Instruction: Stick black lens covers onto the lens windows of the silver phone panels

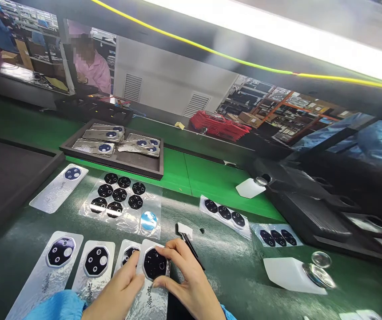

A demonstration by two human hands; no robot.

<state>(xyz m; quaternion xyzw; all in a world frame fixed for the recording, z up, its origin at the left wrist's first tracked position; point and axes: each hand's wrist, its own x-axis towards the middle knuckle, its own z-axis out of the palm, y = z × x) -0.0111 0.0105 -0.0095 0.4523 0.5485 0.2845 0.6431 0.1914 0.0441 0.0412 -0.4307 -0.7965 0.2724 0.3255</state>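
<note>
A silver phone back cover (151,302) lies on the green mat, with a black octagonal camera film (154,263) over its camera area. My left hand (119,286) is closed at the cover's left edge, thumb and forefinger together. Thumb and fingers of my right hand (189,275) close around the right side of the black film. Left of it, a second cover (123,259) is partly hidden by my left hand. Two more covers, one with a black camera area (97,261) and one with a purplish one (61,252), lie farther left. Black tweezers (192,250) rest beside my right hand.
Clear sheets with black octagonal films (120,194) lie ahead, and shorter film strips (224,212) to the right. A dark tray (137,166) holds several phone covers at the back. White bottles (286,272) stand right, near black trays (314,218).
</note>
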